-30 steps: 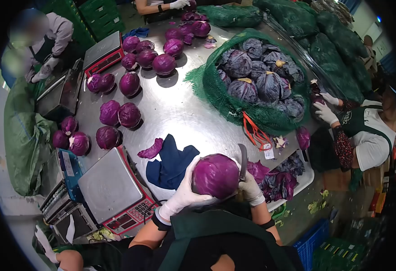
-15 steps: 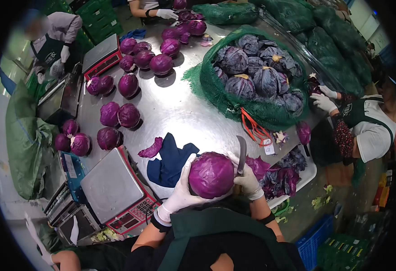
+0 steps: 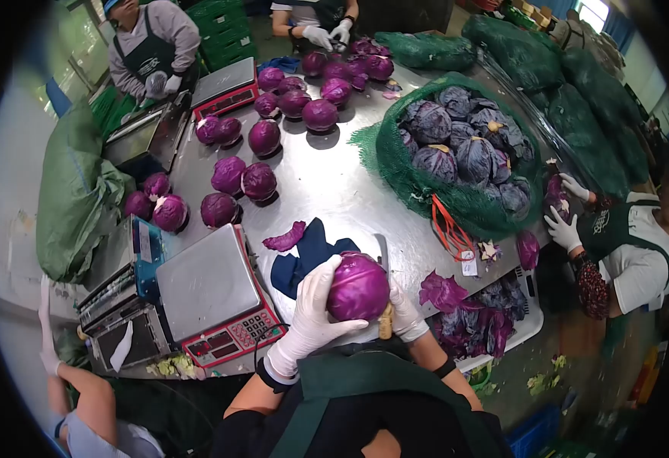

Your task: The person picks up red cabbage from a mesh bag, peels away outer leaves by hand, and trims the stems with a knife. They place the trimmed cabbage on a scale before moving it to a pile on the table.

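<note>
A trimmed red cabbage (image 3: pixel 358 287) is held up in front of my body at the table's near edge. My gloved left hand (image 3: pixel 311 317) wraps its left side and underside, thumb below. On its right side, my gloved right hand (image 3: pixel 407 314) grips a knife (image 3: pixel 382 250). The blade points away from me, partly hidden by the cabbage, and the light-coloured handle end shows below. Just beyond the left hand lie a dark blue cloth (image 3: pixel 308 256) and a loose purple leaf (image 3: pixel 285 237).
Red cabbages (image 3: pixel 264 138) stand across the metal table's left side, beside a scale (image 3: pixel 209 286). A green net sack (image 3: pixel 395 179) of untrimmed cabbages lies right. Nearer is a white bin (image 3: pixel 534 320) with stripped leaves. Co-workers stand at the far side, left and right.
The view has shifted, so the table's contents sit further right. The cabbage has turned in my hands, and the knife has moved from beside it to partly behind it.
</note>
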`<state>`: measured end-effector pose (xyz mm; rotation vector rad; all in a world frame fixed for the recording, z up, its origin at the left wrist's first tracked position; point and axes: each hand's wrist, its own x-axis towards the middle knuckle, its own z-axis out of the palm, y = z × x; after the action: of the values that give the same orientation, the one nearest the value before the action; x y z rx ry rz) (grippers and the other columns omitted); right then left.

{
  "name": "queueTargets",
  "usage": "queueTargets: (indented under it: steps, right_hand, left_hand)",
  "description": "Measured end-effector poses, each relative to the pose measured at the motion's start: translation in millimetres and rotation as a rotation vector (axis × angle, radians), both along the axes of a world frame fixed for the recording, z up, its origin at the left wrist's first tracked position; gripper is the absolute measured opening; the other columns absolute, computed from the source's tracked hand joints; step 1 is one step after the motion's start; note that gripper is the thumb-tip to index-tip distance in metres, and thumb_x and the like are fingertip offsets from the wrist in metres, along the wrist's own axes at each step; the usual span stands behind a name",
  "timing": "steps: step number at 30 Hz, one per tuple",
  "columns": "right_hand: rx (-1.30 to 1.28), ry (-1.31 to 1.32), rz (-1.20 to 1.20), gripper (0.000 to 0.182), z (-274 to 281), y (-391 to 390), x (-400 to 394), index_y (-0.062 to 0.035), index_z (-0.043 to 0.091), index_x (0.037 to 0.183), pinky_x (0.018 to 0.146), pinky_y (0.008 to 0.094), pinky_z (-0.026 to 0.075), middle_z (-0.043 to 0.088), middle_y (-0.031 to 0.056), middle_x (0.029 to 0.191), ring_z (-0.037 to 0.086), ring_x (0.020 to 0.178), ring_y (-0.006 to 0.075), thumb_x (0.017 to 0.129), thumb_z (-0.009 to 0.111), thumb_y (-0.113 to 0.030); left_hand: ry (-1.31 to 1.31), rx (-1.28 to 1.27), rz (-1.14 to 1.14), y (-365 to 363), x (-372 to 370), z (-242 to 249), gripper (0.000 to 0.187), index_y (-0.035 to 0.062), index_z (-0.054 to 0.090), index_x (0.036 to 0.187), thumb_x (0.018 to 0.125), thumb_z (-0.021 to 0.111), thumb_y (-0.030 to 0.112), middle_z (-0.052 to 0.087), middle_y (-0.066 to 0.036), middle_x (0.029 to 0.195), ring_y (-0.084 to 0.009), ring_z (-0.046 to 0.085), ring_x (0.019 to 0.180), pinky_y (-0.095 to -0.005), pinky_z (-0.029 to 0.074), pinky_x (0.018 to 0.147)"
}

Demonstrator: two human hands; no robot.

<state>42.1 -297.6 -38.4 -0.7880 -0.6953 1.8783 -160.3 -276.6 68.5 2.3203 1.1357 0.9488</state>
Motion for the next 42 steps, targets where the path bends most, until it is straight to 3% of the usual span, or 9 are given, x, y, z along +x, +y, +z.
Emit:
queueTargets:
  steps: [5,10,14,18,25,27,30,37,42]
  right_hand:
    - [-0.091,0.561,-0.028,0.072,-3,11,-31,-0.0127,0.026,0.143,0.105,0.0368,0.038,0.040,0.0094,0.139,0.043,0.125,0.0231,0.088,0.055,-0.049]
    - [0.588,-0.493,0.050,0.053,20,7,-36,-0.0091,0.025,0.141,0.109,0.0360,0.032,0.038,0.0113,0.139,0.040,0.127,0.0221,0.095,0.047,-0.024]
    - [-0.021,0.618,-0.014,0.053,5,5,-51,-0.0083,0.022,0.142,0.110,0.0373,0.030,0.037,0.0113,0.139,0.038,0.128,0.0233,0.096,0.044,-0.021]
    - [0.614,-0.445,0.125,0.057,8,-6,-51,-0.0080,0.019,0.143,0.111,0.0370,0.029,0.033,0.0111,0.142,0.036,0.130,0.0231,0.095,0.047,-0.022]
    - [0.568,-0.394,0.237,0.060,9,-24,-52,-0.0085,0.017,0.143,0.112,0.0358,0.024,0.032,0.0100,0.142,0.035,0.131,0.0227,0.094,0.048,-0.020]
    - [0.115,0.268,0.223,0.060,9,-28,-60,-0.0088,0.019,0.143,0.113,0.0357,0.021,0.032,0.0106,0.142,0.032,0.133,0.0228,0.093,0.049,-0.023]
    - [0.441,-0.438,0.104,0.052,3,-24,-72,-0.0090,0.032,0.136,0.090,0.0356,0.045,0.052,0.0123,0.118,0.055,0.103,0.0255,0.093,0.043,-0.037]
    - [-0.512,1.025,0.638,0.053,-32,-35,-57,-0.0101,0.042,0.127,0.060,0.0324,0.051,0.060,0.0099,0.091,0.060,0.065,0.0235,0.092,0.037,-0.049]
    - [-0.726,0.597,0.438,0.049,5,-29,-65,-0.0125,0.048,0.114,0.038,0.0288,0.037,0.047,0.0044,0.058,0.043,0.039,0.0168,0.091,0.034,-0.053]
  left_hand:
    - [-0.867,-0.441,-0.124,-18,-17,-3,0.095,0.0090,0.010,0.147,0.077,0.073,0.010,0.037,-0.022,0.141,-0.0307,0.045,0.125,-0.0380,0.041,0.098]
    - [-0.792,-0.424,0.094,-32,-38,-13,0.080,0.0042,0.028,0.142,0.077,0.074,0.016,0.041,-0.016,0.140,-0.0264,0.044,0.127,-0.0372,0.038,0.101]
    - [-0.650,-0.483,0.147,-44,-41,-20,0.089,0.0055,0.032,0.141,0.069,0.080,0.030,0.041,-0.013,0.140,-0.0257,0.041,0.129,-0.0392,0.036,0.102]
    - [-0.575,-0.484,0.133,-48,-34,-22,0.099,0.0087,0.029,0.142,0.063,0.082,0.036,0.037,-0.012,0.142,-0.0267,0.037,0.131,-0.0420,0.035,0.103]
    - [-0.580,-0.537,0.031,-46,-29,-19,0.118,0.0062,0.021,0.145,0.054,0.087,0.041,0.027,-0.017,0.146,-0.0281,0.032,0.133,-0.0385,0.030,0.107]
    - [-0.608,-0.583,-0.014,-48,-29,-19,0.123,0.0051,0.019,0.145,0.051,0.088,0.042,0.025,-0.018,0.146,-0.0288,0.027,0.136,-0.0382,0.025,0.110]
    - [-0.592,-0.560,0.010,-49,-27,-21,0.128,0.0045,0.015,0.146,0.049,0.089,0.043,0.022,-0.020,0.147,-0.0302,0.024,0.137,-0.0386,0.022,0.112]
    - [-0.330,-0.461,0.187,-52,-27,-12,0.120,0.0047,0.018,0.144,0.054,0.087,0.041,0.027,-0.023,0.140,-0.0344,0.034,0.130,-0.0402,0.032,0.107]
    - [-0.210,-0.363,0.205,-52,-28,-7,0.113,0.0042,0.024,0.141,0.055,0.086,0.041,0.031,-0.022,0.138,-0.0344,0.036,0.129,-0.0399,0.033,0.106]
